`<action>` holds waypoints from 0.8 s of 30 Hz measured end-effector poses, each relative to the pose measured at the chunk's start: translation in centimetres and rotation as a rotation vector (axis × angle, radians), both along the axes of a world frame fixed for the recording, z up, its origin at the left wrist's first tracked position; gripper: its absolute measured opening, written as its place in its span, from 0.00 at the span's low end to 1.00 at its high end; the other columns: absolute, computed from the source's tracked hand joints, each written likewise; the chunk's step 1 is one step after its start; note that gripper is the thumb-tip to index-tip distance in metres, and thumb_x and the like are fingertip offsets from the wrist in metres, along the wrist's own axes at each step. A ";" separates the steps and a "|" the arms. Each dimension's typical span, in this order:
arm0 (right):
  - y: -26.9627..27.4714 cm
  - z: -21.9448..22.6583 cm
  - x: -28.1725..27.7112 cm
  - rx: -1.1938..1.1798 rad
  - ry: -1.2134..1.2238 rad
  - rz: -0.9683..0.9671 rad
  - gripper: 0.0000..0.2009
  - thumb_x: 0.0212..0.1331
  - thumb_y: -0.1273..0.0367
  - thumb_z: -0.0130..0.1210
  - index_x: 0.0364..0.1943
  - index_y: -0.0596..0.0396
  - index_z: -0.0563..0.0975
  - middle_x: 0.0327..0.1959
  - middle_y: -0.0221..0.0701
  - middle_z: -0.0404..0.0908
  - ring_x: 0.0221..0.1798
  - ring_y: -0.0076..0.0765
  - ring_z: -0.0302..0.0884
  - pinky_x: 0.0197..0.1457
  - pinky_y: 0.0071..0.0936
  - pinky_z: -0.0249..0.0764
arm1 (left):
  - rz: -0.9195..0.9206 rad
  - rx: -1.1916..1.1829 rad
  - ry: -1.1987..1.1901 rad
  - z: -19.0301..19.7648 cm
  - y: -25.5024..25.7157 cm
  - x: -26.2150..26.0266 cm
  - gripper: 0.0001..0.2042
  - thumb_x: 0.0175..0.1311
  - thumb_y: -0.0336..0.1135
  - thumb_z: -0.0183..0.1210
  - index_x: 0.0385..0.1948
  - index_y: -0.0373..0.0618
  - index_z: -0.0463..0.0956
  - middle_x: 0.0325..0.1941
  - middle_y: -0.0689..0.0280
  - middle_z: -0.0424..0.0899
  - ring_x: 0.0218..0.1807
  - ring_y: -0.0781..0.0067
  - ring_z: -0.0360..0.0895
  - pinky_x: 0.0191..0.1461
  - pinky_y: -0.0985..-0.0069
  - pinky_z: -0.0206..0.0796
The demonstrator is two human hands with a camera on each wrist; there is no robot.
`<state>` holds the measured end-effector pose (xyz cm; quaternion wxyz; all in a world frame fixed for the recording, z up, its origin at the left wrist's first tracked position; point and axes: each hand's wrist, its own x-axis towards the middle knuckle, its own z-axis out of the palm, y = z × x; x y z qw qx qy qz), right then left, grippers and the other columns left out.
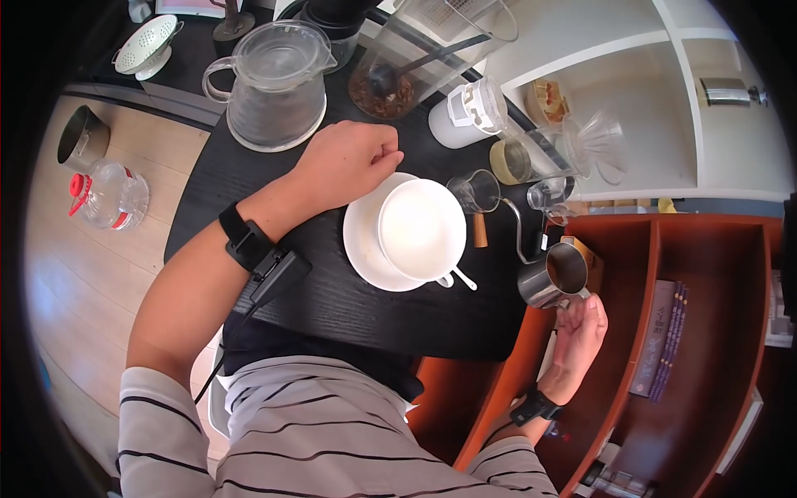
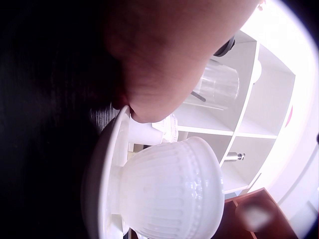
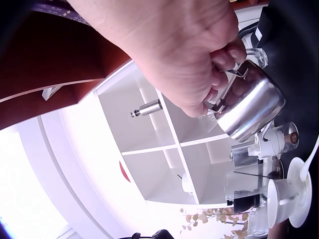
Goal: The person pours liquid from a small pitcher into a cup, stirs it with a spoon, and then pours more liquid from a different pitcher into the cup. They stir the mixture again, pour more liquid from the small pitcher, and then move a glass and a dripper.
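A white cup [image 1: 422,228] with a ribbed outside stands on a white saucer [image 1: 359,236], with a small white spoon [image 1: 465,278] beside it. Curled at the saucer's far rim, my left hand [image 1: 353,162] pinches its edge; the fingertips show right at the rim in the left wrist view. My right hand [image 1: 579,332] grips the handle of a small steel gooseneck kettle [image 1: 544,286], out past the table's right side. Its top is uncovered, with brownish reflections inside, and its thin curved spout [image 1: 519,232] points toward the table.
Along the far side of the black table [image 1: 282,195] stand a glass server [image 1: 278,100], a tall glass vessel with a dark scoop [image 1: 386,83], and a white lidded cup [image 1: 469,116]. A small glass with a wooden handle [image 1: 480,228] sits right of the cup. Red-brown shelves [image 1: 614,332] border the right.
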<state>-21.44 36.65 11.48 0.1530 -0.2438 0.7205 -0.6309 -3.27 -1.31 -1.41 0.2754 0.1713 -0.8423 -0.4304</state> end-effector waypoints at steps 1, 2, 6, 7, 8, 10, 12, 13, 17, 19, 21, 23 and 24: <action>0.0 0.2 -0.1 0.013 0.004 -0.008 0.20 0.81 0.60 0.56 0.26 0.43 0.64 0.22 0.15 0.56 0.26 0.14 0.51 0.35 0.22 0.55 | 0.001 -0.004 0.005 0.0 0.0 0.0 0.11 0.71 0.37 0.64 0.31 0.39 0.80 0.20 0.60 0.81 0.21 0.60 0.77 0.29 0.64 0.64; -0.1 0.3 -0.1 0.014 0.006 -0.006 0.20 0.81 0.60 0.56 0.26 0.43 0.64 0.22 0.15 0.56 0.26 0.14 0.51 0.35 0.22 0.55 | 0.003 -0.003 0.007 0.0 0.0 0.0 0.11 0.71 0.37 0.64 0.31 0.39 0.80 0.20 0.60 0.81 0.21 0.60 0.77 0.29 0.64 0.64; -0.5 1.1 -0.1 0.017 0.032 -0.035 0.21 0.81 0.61 0.57 0.25 0.44 0.64 0.22 0.15 0.56 0.26 0.15 0.50 0.35 0.23 0.53 | -0.002 -0.004 -0.008 0.0 0.0 0.0 0.11 0.71 0.37 0.65 0.30 0.40 0.80 0.20 0.60 0.81 0.21 0.60 0.77 0.29 0.63 0.64; -0.7 1.2 0.0 0.014 0.041 -0.057 0.23 0.81 0.61 0.57 0.23 0.45 0.63 0.21 0.16 0.55 0.26 0.16 0.49 0.34 0.24 0.51 | -0.001 -0.009 0.000 -0.1 0.0 0.0 0.11 0.70 0.37 0.65 0.30 0.40 0.79 0.20 0.60 0.80 0.21 0.60 0.77 0.28 0.63 0.63; -0.7 1.4 -0.1 0.014 0.042 -0.056 0.23 0.81 0.61 0.57 0.23 0.45 0.63 0.21 0.16 0.55 0.26 0.16 0.49 0.34 0.24 0.51 | 0.000 -0.008 0.001 -0.1 0.0 0.0 0.11 0.70 0.37 0.65 0.30 0.40 0.79 0.20 0.60 0.80 0.21 0.60 0.77 0.28 0.63 0.63; -0.6 1.7 -0.3 0.018 0.055 -0.034 0.23 0.80 0.61 0.57 0.23 0.45 0.63 0.21 0.16 0.55 0.26 0.16 0.48 0.34 0.24 0.51 | 0.000 -0.008 0.010 -0.1 0.0 0.0 0.11 0.70 0.37 0.65 0.30 0.40 0.80 0.19 0.60 0.80 0.21 0.60 0.77 0.28 0.63 0.63; -0.7 2.0 -0.3 0.019 0.060 -0.027 0.23 0.80 0.61 0.57 0.23 0.45 0.63 0.21 0.16 0.55 0.26 0.16 0.48 0.34 0.24 0.51 | 0.001 -0.010 0.002 -0.1 -0.1 0.0 0.11 0.70 0.37 0.65 0.30 0.40 0.80 0.20 0.60 0.81 0.21 0.59 0.78 0.29 0.63 0.64; -0.8 2.2 -0.3 0.019 0.065 -0.020 0.23 0.80 0.61 0.57 0.23 0.45 0.63 0.21 0.16 0.56 0.26 0.17 0.48 0.34 0.24 0.51 | 0.001 -0.012 -0.007 0.0 -0.1 0.0 0.11 0.70 0.37 0.65 0.30 0.40 0.80 0.20 0.60 0.81 0.22 0.58 0.78 0.29 0.62 0.64; -1.1 2.5 -0.4 0.019 0.075 -0.011 0.23 0.80 0.61 0.57 0.24 0.45 0.64 0.21 0.16 0.56 0.26 0.16 0.49 0.34 0.23 0.50 | 0.000 -0.012 0.000 0.0 -0.1 0.0 0.11 0.70 0.37 0.65 0.31 0.40 0.80 0.21 0.59 0.82 0.23 0.56 0.79 0.30 0.62 0.66; -1.1 2.7 -0.5 0.033 0.082 -0.012 0.22 0.81 0.61 0.57 0.24 0.45 0.64 0.21 0.15 0.56 0.26 0.15 0.50 0.33 0.22 0.50 | -0.007 0.002 -0.015 0.1 -0.1 0.0 0.10 0.70 0.37 0.65 0.31 0.40 0.81 0.22 0.58 0.83 0.25 0.55 0.81 0.31 0.61 0.67; -1.0 2.8 -0.7 0.041 0.090 -0.015 0.22 0.81 0.61 0.57 0.24 0.45 0.64 0.21 0.15 0.57 0.26 0.14 0.50 0.32 0.22 0.50 | -0.005 0.000 -0.016 0.0 -0.1 0.0 0.10 0.70 0.37 0.65 0.31 0.40 0.81 0.23 0.57 0.83 0.25 0.54 0.81 0.31 0.61 0.68; -1.0 2.9 -0.8 0.050 0.098 -0.018 0.22 0.81 0.61 0.57 0.24 0.45 0.64 0.21 0.15 0.57 0.26 0.14 0.50 0.32 0.21 0.49 | -0.004 -0.001 -0.017 0.0 -0.1 0.0 0.10 0.70 0.37 0.65 0.31 0.40 0.81 0.23 0.57 0.83 0.26 0.54 0.82 0.32 0.61 0.68; -1.1 3.0 -0.8 0.053 0.097 -0.016 0.22 0.81 0.61 0.57 0.24 0.45 0.64 0.21 0.15 0.57 0.26 0.14 0.50 0.32 0.21 0.49 | -0.006 -0.001 -0.021 0.1 -0.1 0.0 0.10 0.70 0.37 0.65 0.32 0.40 0.81 0.23 0.57 0.83 0.26 0.54 0.82 0.32 0.61 0.69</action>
